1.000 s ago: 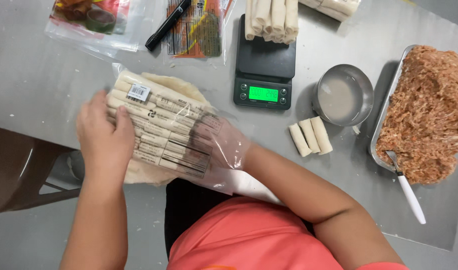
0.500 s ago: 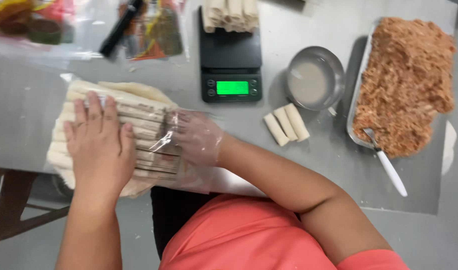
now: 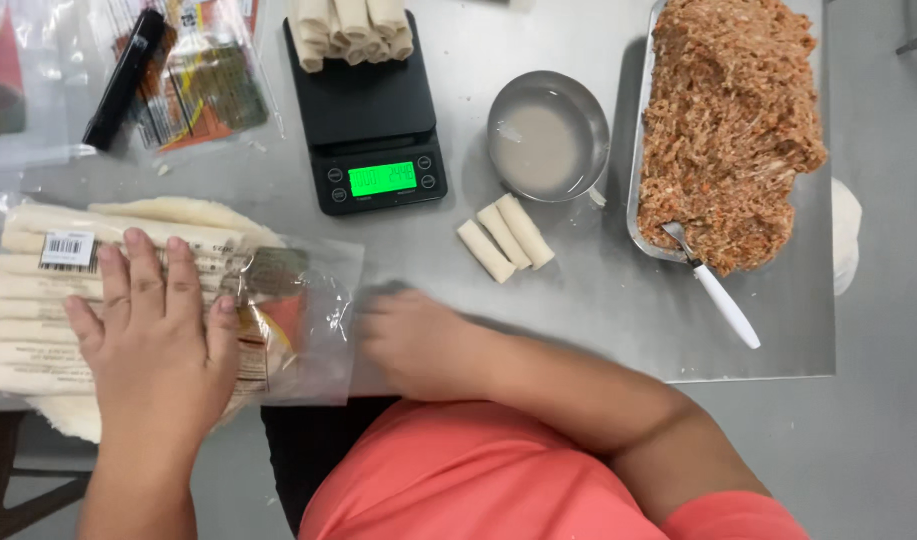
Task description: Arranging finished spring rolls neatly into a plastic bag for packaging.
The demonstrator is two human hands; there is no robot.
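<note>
A black kitchen scale point(image 3: 367, 110) with a lit green display stands far on the grey desk point(image 3: 579, 300), and a pile of rolled wraps point(image 3: 351, 25) lies on its far part. Right of it sits a round metal bowl point(image 3: 549, 135) of cloudy liquid. Three small rolls point(image 3: 506, 238) lie side by side just near the bowl. At the right a metal tray point(image 3: 639, 160) holds minced filling point(image 3: 729, 120), with a white-handled spoon point(image 3: 714, 285) stuck in its near edge. Far left lie a black marker point(image 3: 124, 80) and clear printed bags point(image 3: 194, 85).
</note>
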